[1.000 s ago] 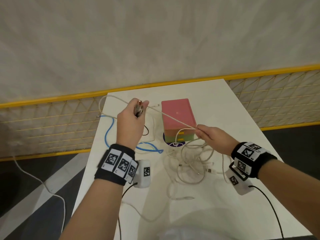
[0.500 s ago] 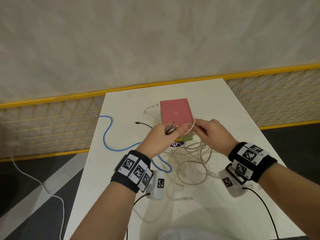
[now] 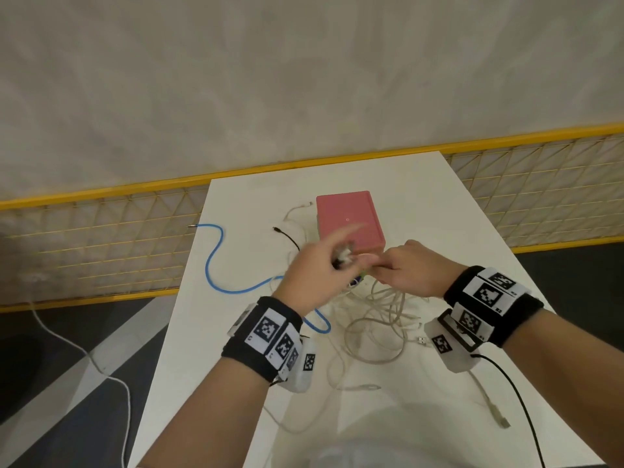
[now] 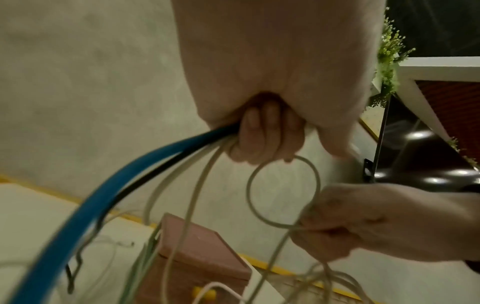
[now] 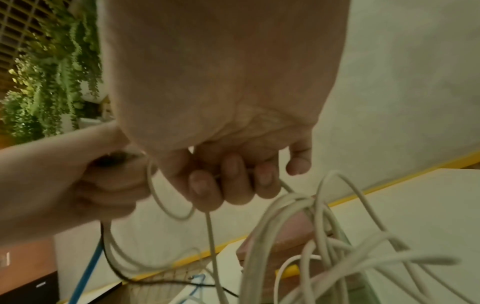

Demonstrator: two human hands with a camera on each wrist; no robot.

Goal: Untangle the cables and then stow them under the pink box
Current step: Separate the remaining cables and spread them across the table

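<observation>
The pink box (image 3: 347,219) stands at the middle of the white table (image 3: 422,204). Just in front of it my left hand (image 3: 341,256) grips a bundle of cable ends, its index finger stretched out and blurred. In the left wrist view the curled fingers (image 4: 265,133) hold the blue cable (image 4: 103,195), a black cable (image 4: 135,185) and white cables (image 4: 197,185). My right hand (image 3: 374,268) touches the left one and pinches a small loop of white cable (image 4: 283,189). Below it the white tangle (image 3: 374,319) lies on the table.
The blue cable (image 3: 216,261) snakes to the table's left edge, and the black cable's end (image 3: 287,234) lies left of the box. Loose plugs (image 3: 422,340) lie near my right wrist. A yellow mesh fence (image 3: 101,244) runs behind the table. Another white lead (image 3: 84,352) trails on the floor.
My left hand has come down and to the right from its raised spot to meet the right hand. The taut white cable between them has slackened into a small loop.
</observation>
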